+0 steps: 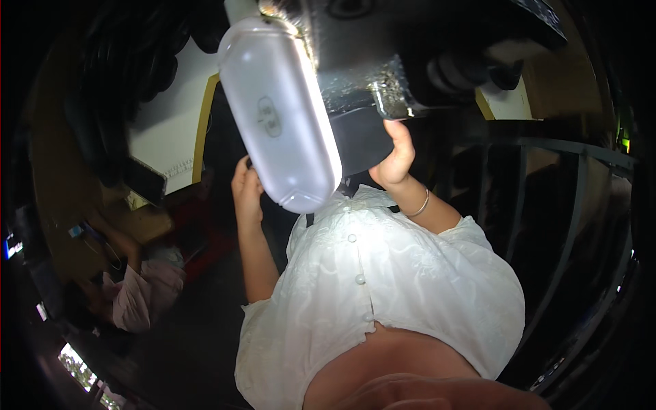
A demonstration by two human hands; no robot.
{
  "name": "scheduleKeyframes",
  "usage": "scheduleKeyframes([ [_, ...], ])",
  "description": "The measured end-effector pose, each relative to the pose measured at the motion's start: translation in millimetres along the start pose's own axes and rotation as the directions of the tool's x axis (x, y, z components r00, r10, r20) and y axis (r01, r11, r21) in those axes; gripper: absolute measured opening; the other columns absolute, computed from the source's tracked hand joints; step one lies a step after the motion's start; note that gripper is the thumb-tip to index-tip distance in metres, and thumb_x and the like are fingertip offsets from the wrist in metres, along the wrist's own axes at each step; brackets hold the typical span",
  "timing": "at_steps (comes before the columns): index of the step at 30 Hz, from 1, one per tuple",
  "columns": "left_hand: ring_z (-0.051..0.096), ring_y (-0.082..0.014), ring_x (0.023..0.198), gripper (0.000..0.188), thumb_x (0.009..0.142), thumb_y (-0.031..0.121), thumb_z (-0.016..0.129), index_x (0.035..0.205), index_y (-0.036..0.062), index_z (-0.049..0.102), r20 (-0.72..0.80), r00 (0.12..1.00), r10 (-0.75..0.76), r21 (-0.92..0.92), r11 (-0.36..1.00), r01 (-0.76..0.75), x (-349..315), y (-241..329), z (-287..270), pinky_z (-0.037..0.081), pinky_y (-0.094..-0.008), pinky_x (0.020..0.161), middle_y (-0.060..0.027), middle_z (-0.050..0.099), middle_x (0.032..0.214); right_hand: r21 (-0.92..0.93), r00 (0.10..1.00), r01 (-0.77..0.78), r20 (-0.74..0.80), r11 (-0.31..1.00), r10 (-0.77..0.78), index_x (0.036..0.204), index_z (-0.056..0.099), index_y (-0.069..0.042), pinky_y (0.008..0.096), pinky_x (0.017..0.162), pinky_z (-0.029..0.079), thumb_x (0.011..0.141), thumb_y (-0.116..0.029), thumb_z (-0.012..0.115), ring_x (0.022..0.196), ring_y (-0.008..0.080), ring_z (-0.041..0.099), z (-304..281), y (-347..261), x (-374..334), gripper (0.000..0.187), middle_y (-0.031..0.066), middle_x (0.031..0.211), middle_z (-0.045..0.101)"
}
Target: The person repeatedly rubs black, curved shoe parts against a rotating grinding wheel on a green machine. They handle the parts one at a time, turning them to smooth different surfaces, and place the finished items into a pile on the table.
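A big dark boxy object (pixel 383 61) with a shiny metal edge fills the top of the view, very close to the camera. A white translucent oblong housing (pixel 280 116) hangs from it. My right hand (pixel 396 157), with a thin bracelet on the wrist, grips the dark object's lower edge. My left hand (pixel 246 188) is raised beside the white housing, fingers curled toward the dark underside; what it grips is hidden. Below the hands is my white buttoned blouse (pixel 383 287).
At the left a person in pink clothes (pixel 140 297) sits low on the dark floor. A white board with a yellow edge (pixel 171 130) stands behind. Dark metal railing (pixel 567 205) runs down the right. A tan box (pixel 547 89) is at upper right.
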State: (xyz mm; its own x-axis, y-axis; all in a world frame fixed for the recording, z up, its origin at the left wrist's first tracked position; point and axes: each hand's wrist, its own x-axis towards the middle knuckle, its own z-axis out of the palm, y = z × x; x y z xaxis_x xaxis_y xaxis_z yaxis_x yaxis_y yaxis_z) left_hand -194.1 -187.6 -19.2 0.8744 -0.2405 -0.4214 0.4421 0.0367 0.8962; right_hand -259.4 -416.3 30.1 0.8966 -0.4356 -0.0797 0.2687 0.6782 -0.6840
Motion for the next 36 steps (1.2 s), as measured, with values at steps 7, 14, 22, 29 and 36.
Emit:
scheduleKeyframes([
  [7,0.055,-0.0092,0.068,0.026,0.073,-0.001,0.050,0.099,-0.0015,0.058,0.393,0.919,-0.030,0.607,0.759,-0.235,-15,-53,67,0.045,-0.0248,0.063,-0.0065,0.062,0.083,-0.601,0.931,0.009,0.297,0.799,0.213,0.093,0.063,0.003,0.0225,0.073,0.045,0.079,-0.016,0.060,0.080,0.0115,0.057,2,-52,30,0.024,0.0067,0.087,0.063],
  [14,0.052,-0.0035,0.060,0.025,0.088,0.021,0.057,0.076,-0.0001,0.064,0.411,0.876,0.251,0.140,0.933,-0.333,0,43,144,0.041,-0.0185,0.052,0.0021,0.060,0.070,-0.603,0.916,0.042,0.343,0.797,0.211,0.102,0.062,0.001,0.0273,0.083,0.044,0.076,-0.015,0.068,0.090,0.0143,0.058,-14,-58,43,0.031,0.0078,0.098,0.063],
  [22,0.053,-0.0047,0.069,0.024,0.091,0.017,0.051,0.081,-0.0013,0.063,0.362,0.874,0.323,0.213,0.884,-0.416,5,21,126,0.043,-0.0199,0.063,-0.0006,0.062,0.078,-0.545,0.604,-0.606,0.158,0.579,0.781,0.120,0.047,0.005,0.0302,0.098,0.032,0.063,-0.001,0.071,0.114,0.0204,0.045,-161,-47,-39,0.062,0.0126,0.121,0.052],
  [29,0.058,-0.0087,0.067,0.021,0.090,0.013,0.048,0.105,-0.0025,0.052,0.439,0.878,0.192,-0.112,0.981,-0.159,-12,34,107,0.048,-0.0210,0.060,-0.0060,0.061,0.084,0.190,0.961,-0.276,0.027,0.942,0.276,0.110,0.052,0.006,0.0423,0.090,0.046,0.080,-0.015,0.052,0.102,0.0301,0.057,-178,-109,0,0.037,0.0185,0.109,0.058],
  [36,0.060,-0.0136,0.063,0.030,0.090,0.019,0.046,0.111,-0.0034,0.046,0.359,0.920,0.159,-0.161,0.981,-0.107,-17,-3,60,0.051,-0.0233,0.052,-0.0107,0.060,0.087,0.191,0.951,-0.296,-0.029,0.936,0.307,0.100,0.058,0.002,0.0333,0.080,0.051,0.087,-0.018,0.048,0.092,0.0235,0.062,-102,-86,57,0.026,0.0127,0.099,0.063],
])
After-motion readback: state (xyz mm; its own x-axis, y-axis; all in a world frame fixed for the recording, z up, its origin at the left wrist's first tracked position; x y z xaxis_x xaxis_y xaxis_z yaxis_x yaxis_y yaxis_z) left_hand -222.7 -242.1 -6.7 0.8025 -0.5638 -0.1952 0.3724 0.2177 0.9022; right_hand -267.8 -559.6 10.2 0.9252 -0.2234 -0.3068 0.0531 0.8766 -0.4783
